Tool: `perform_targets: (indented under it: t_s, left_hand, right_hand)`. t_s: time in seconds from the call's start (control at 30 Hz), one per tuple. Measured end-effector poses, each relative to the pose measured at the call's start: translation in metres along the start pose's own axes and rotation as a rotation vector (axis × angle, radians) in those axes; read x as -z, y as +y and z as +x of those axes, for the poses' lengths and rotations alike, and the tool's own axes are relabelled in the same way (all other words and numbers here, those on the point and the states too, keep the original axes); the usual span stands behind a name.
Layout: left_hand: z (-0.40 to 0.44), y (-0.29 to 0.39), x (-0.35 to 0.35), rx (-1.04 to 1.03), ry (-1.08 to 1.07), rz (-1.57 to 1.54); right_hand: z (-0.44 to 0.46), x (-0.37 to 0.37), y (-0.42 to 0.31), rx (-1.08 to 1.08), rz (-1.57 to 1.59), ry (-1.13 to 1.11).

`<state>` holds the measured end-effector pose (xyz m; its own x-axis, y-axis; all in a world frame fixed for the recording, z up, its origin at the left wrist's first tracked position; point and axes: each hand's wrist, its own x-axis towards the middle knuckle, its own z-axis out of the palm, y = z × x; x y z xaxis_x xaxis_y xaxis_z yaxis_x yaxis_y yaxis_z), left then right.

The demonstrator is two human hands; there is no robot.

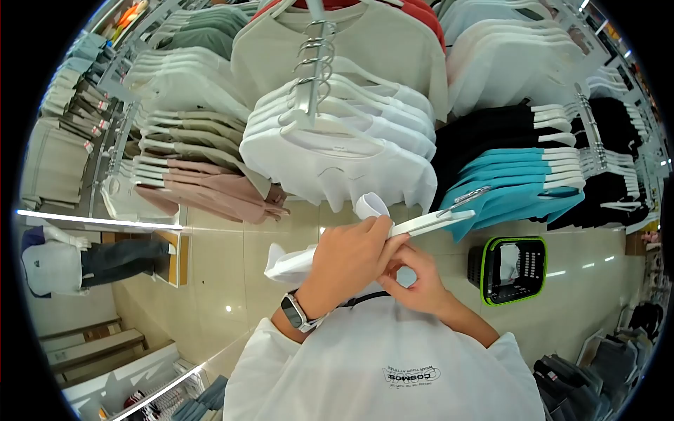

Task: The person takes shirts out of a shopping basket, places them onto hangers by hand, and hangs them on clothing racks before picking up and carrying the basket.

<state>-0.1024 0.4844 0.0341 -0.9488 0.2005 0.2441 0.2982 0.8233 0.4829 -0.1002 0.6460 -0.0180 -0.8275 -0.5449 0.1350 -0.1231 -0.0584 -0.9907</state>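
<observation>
In front of my chest, my left hand (351, 254), with a watch on the wrist, is closed around a white hanger (434, 223) and bunched white cloth. The hanger points to the right, its metal hook (469, 198) at the far end. Folds of the white garment (289, 265) stick out left of my left hand, and a rolled part rises above it. Close against it, my right hand (415, 279) has its thumb and fingers pinched together at the garment. My fingers hide the exact grip. White shirts (344, 165) hang on a rail just ahead.
Racks hold pink shirts (203, 184) on the left and blue shirts (516, 182) and black shirts (484, 133) on the right. A black basket with a green rim (514, 302) stands on the floor at right. A dressed mannequin (63, 263) is at left.
</observation>
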Motion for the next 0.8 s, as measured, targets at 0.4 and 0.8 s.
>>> perform_targets:
  t_s: [0.4, 0.8]
  left_hand:
    - [-0.014, -0.023, 0.02, -0.002, 0.142, -0.139]
    - [-0.056, -0.094, 0.055, 0.078, 0.272, -0.273]
  right_hand:
    - [0.007, -0.011, 0.035, -0.242, -0.121, -0.25]
    - [-0.002, 0.07, 0.083, -0.21, 0.462, 0.272]
